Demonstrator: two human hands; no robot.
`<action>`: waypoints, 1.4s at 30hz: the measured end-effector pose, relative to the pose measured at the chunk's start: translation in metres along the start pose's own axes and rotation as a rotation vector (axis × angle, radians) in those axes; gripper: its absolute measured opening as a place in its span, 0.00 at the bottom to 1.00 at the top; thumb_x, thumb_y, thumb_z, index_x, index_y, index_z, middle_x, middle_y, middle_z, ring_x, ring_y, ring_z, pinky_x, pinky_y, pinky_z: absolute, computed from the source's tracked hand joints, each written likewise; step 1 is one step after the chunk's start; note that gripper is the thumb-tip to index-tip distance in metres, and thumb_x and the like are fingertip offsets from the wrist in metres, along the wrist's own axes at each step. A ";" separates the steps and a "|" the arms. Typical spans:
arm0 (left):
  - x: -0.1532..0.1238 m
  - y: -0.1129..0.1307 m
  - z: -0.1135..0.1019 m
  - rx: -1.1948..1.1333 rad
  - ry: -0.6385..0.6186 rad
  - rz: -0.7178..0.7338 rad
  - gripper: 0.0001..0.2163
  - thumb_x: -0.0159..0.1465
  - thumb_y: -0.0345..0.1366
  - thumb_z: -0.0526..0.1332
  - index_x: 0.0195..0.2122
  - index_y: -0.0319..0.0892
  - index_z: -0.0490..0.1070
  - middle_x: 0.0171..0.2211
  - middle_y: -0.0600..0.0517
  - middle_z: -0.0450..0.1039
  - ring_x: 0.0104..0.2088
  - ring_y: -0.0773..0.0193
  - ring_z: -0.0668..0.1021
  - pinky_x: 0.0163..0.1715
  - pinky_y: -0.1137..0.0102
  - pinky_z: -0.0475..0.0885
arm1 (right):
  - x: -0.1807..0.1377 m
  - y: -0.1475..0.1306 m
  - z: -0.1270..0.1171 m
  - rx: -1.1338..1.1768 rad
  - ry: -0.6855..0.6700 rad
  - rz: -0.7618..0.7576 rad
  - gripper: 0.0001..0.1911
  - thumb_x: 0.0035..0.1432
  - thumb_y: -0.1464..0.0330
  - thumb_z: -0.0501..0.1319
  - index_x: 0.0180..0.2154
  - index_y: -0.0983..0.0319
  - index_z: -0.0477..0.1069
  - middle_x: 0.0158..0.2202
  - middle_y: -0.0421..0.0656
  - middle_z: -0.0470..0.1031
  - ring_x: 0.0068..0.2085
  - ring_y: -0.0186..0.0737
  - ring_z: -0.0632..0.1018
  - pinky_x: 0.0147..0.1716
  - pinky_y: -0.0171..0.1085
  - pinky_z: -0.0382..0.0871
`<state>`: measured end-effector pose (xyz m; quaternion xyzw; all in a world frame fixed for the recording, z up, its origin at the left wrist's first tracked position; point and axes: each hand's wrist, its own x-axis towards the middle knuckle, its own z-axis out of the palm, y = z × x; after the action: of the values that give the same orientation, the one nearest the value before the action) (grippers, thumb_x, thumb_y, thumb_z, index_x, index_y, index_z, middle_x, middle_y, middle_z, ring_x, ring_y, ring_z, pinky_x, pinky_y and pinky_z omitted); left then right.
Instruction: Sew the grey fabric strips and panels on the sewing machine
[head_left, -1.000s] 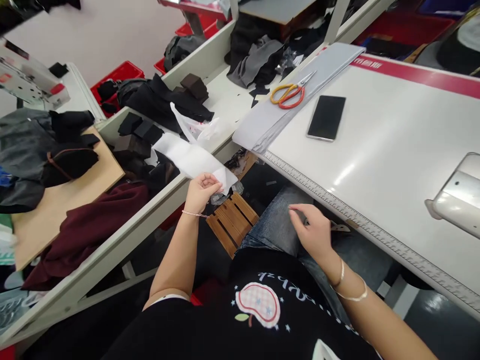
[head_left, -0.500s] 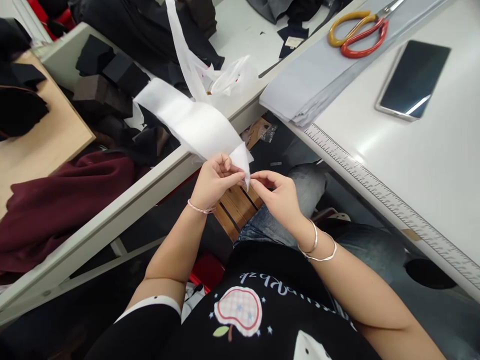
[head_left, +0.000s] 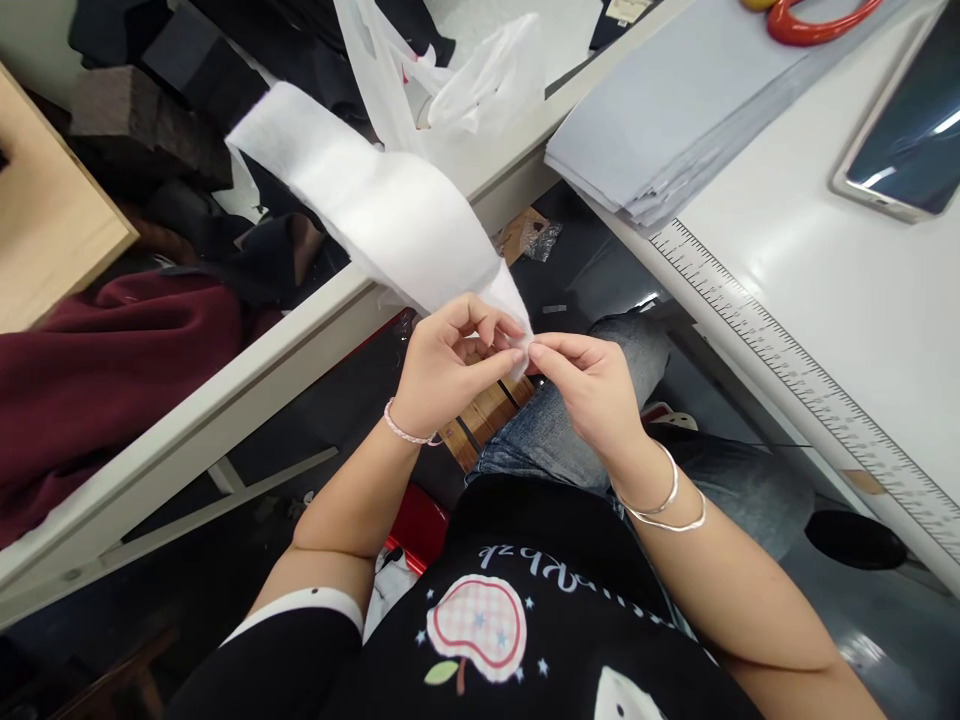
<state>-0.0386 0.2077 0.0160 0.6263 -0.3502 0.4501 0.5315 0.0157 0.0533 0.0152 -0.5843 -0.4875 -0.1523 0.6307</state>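
A long strip of white fabric (head_left: 390, 205) runs from the edge of the left table down to my hands over the gap. My left hand (head_left: 457, 365) pinches its near end between thumb and fingers. Just beside it, my right hand (head_left: 581, 380) pinches the same end, thumb against forefinger, the two sets of fingertips almost touching. The strip's far end lies over dark cloth, with its surface curving upward in the middle. Exactly how the near corner is folded is hidden by my fingers.
On the right table lie a stack of grey-white sheets (head_left: 637, 110), red-handled scissors (head_left: 821, 22), a phone (head_left: 911, 120) and a ruler scale (head_left: 795, 370) along the edge. Left stand a white plastic bag (head_left: 480, 85), dark fabric stacks (head_left: 127, 120) and maroon cloth (head_left: 142, 360). A wooden slatted seat (head_left: 487, 415) is below.
Both hands have shifted slightly right with the strip's end. The pointed tip that stuck out below my fingers is now mostly covered by them. The view has moved closer.
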 end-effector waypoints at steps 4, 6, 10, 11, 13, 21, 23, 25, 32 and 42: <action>-0.002 -0.001 0.002 0.074 0.027 0.048 0.15 0.57 0.31 0.70 0.27 0.41 0.60 0.34 0.50 0.77 0.35 0.66 0.79 0.35 0.71 0.77 | 0.001 0.000 0.000 0.017 -0.009 0.004 0.11 0.57 0.61 0.66 0.33 0.62 0.81 0.30 0.42 0.77 0.35 0.39 0.78 0.38 0.35 0.73; -0.003 -0.001 0.003 0.110 0.048 0.091 0.15 0.58 0.30 0.69 0.27 0.41 0.59 0.34 0.51 0.78 0.36 0.65 0.80 0.36 0.70 0.77 | 0.001 -0.001 0.000 0.031 -0.016 -0.005 0.11 0.58 0.61 0.66 0.32 0.63 0.80 0.29 0.41 0.77 0.35 0.39 0.78 0.38 0.35 0.74; -0.007 -0.001 0.005 0.219 0.099 0.166 0.14 0.58 0.27 0.67 0.27 0.41 0.59 0.34 0.52 0.79 0.36 0.63 0.81 0.35 0.69 0.77 | 0.000 -0.003 0.001 0.061 -0.013 -0.020 0.09 0.58 0.63 0.66 0.32 0.62 0.80 0.29 0.41 0.77 0.33 0.37 0.78 0.37 0.34 0.75; -0.008 -0.001 0.006 0.256 0.110 0.178 0.14 0.58 0.26 0.66 0.27 0.42 0.58 0.33 0.53 0.79 0.36 0.63 0.81 0.35 0.69 0.77 | 0.000 -0.004 0.002 0.055 -0.006 -0.019 0.09 0.57 0.63 0.66 0.33 0.63 0.79 0.29 0.41 0.77 0.32 0.37 0.78 0.36 0.34 0.75; -0.010 -0.001 0.007 0.322 0.127 0.207 0.14 0.58 0.26 0.66 0.26 0.42 0.58 0.32 0.54 0.79 0.35 0.64 0.81 0.34 0.70 0.76 | -0.001 -0.005 0.002 0.023 0.011 -0.017 0.09 0.56 0.63 0.67 0.33 0.63 0.79 0.29 0.41 0.77 0.31 0.36 0.78 0.34 0.33 0.75; -0.010 0.001 0.009 0.314 0.133 0.254 0.17 0.57 0.22 0.64 0.24 0.42 0.53 0.30 0.55 0.77 0.32 0.68 0.80 0.29 0.74 0.74 | -0.002 -0.010 0.005 -0.023 0.040 -0.055 0.05 0.56 0.68 0.65 0.30 0.64 0.77 0.27 0.40 0.76 0.28 0.34 0.77 0.29 0.31 0.73; -0.010 0.001 0.008 0.292 0.129 0.261 0.18 0.57 0.22 0.65 0.24 0.41 0.53 0.30 0.55 0.77 0.31 0.68 0.80 0.29 0.75 0.74 | -0.003 -0.011 0.006 -0.029 0.044 -0.063 0.05 0.56 0.69 0.65 0.30 0.64 0.77 0.27 0.40 0.76 0.28 0.34 0.77 0.29 0.31 0.74; -0.009 0.000 0.008 0.275 0.121 0.282 0.18 0.57 0.23 0.65 0.25 0.41 0.53 0.30 0.55 0.77 0.31 0.69 0.80 0.28 0.75 0.75 | -0.004 -0.011 0.006 -0.023 0.041 -0.074 0.05 0.56 0.69 0.65 0.30 0.64 0.77 0.27 0.40 0.77 0.28 0.34 0.78 0.30 0.31 0.75; -0.011 0.000 0.008 0.281 0.120 0.299 0.17 0.58 0.24 0.66 0.25 0.41 0.55 0.30 0.53 0.77 0.31 0.69 0.79 0.29 0.75 0.76 | -0.008 -0.012 0.003 0.029 0.000 -0.098 0.05 0.59 0.71 0.64 0.33 0.63 0.79 0.30 0.40 0.79 0.32 0.35 0.80 0.33 0.30 0.77; -0.011 0.000 0.007 0.284 0.112 0.326 0.17 0.57 0.22 0.66 0.25 0.41 0.55 0.31 0.53 0.77 0.31 0.68 0.80 0.29 0.76 0.76 | -0.013 -0.012 0.005 -0.132 0.047 -0.211 0.04 0.60 0.72 0.65 0.34 0.64 0.79 0.30 0.38 0.79 0.30 0.33 0.80 0.30 0.27 0.74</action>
<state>-0.0411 0.2007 0.0052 0.6039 -0.3500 0.6090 0.3768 -0.0022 0.0498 0.0116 -0.5665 -0.5203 -0.2630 0.5824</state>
